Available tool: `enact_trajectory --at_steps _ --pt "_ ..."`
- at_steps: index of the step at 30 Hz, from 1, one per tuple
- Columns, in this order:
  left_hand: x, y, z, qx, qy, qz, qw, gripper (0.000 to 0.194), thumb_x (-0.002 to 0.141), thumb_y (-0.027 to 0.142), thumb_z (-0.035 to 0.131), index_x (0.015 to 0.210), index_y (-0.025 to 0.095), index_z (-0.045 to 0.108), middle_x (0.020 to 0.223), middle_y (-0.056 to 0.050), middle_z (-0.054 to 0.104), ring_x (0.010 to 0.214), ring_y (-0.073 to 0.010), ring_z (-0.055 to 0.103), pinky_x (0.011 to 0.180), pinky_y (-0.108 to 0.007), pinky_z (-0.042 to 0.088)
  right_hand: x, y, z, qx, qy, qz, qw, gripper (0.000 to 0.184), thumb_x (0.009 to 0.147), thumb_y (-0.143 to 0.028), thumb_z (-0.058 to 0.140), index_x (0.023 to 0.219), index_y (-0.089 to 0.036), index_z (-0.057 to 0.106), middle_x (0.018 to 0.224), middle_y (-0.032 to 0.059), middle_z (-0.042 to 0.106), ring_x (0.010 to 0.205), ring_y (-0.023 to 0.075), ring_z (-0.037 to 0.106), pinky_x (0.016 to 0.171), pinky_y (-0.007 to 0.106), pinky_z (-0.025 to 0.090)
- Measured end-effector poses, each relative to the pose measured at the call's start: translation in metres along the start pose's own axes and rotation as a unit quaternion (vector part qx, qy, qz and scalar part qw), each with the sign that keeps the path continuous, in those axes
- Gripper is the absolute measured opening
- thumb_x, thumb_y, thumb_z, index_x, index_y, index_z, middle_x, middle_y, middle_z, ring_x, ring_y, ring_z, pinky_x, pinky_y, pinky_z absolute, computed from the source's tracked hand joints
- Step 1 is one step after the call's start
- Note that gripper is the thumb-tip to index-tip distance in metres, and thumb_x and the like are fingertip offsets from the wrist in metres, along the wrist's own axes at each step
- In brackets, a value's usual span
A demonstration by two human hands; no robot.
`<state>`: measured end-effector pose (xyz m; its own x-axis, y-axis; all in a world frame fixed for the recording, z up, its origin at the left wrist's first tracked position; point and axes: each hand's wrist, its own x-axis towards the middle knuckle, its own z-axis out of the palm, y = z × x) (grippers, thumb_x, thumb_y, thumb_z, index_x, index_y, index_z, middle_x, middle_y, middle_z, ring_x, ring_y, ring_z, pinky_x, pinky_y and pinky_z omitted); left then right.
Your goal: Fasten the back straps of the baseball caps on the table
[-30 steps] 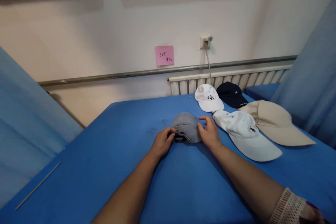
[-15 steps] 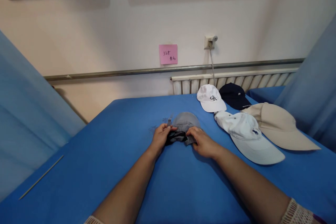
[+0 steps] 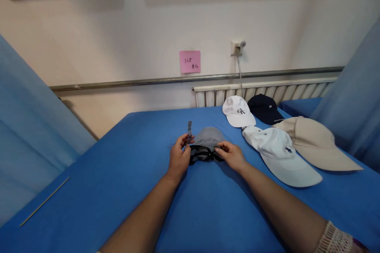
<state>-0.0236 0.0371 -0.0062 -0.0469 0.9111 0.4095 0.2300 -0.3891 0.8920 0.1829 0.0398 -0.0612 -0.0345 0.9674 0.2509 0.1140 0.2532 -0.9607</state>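
Observation:
A grey cap (image 3: 209,135) lies on the blue-covered table, its dark inside facing me. My left hand (image 3: 179,155) is closed on one half of its back strap (image 3: 190,127), whose free end sticks up above my fingers. At the cap's right side, my right hand (image 3: 231,154) pinches the other part of the strap or the rim there; which of these it is, I cannot tell. Fingers cover part of the cap's edge on both sides.
To the right lie a white cap (image 3: 237,112), a navy cap (image 3: 263,107), a beige cap (image 3: 314,140) and a pale cap (image 3: 279,146). A thin stick (image 3: 44,201) rests at the left edge. Behind runs a metal rail (image 3: 142,82) above a radiator (image 3: 219,95).
My right hand has moved from the cap's side to its back opening and closed there. The strap end in my left hand has come loose and now points upward.

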Motion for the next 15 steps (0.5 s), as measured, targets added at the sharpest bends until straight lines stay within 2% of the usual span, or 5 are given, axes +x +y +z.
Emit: enact_trajectory --at_steps 3,8,12,15 --pt "-0.005 0.008 0.002 -0.049 0.004 0.004 0.999 0.035 0.084 0.024 0.055 0.118 0.017 0.055 0.103 -0.009 0.069 0.095 -0.0184 0.066 0.089 -0.036 0.050 0.003 0.003 0.002 0.055 0.042 0.022 0.997 0.032 0.072 -0.048 0.068 0.084 -0.019 0.062 0.068 0.0005 0.064 0.062 0.0156 0.057 0.058 0.028 0.045" --pt "-0.012 0.018 0.007 -0.063 -0.029 -0.039 0.997 0.032 0.085 0.033 0.058 0.113 0.017 0.057 0.082 -0.002 0.067 0.073 -0.0129 0.065 0.071 -0.027 0.051 0.005 0.002 0.003 0.080 0.102 0.031 0.991 0.039 0.064 -0.051 0.075 0.075 -0.020 0.053 0.060 -0.0041 0.055 0.054 0.0121 0.049 0.052 0.024 0.039" --pt "-0.015 0.015 0.018 -0.068 -0.073 -0.100 0.990 0.024 0.081 0.033 0.061 0.098 0.016 0.057 0.080 -0.002 0.068 0.064 -0.0111 0.062 0.064 -0.025 0.049 -0.001 -0.007 0.007 0.073 0.086 0.015 0.994 0.036 0.068 -0.049 0.072 0.076 -0.021 0.052 0.060 -0.0042 0.054 0.054 0.0124 0.050 0.052 0.024 0.040" --pt "-0.018 0.013 0.026 -0.100 -0.106 -0.135 0.980 0.024 0.078 0.031 0.065 0.095 0.017 0.055 0.083 -0.003 0.068 0.065 -0.0114 0.063 0.066 -0.026 0.050 -0.008 -0.017 0.012 0.050 0.058 -0.014 0.997 0.026 0.074 -0.042 0.068 0.079 -0.021 0.054 0.066 -0.0021 0.058 0.059 0.0142 0.054 0.057 0.026 0.044"
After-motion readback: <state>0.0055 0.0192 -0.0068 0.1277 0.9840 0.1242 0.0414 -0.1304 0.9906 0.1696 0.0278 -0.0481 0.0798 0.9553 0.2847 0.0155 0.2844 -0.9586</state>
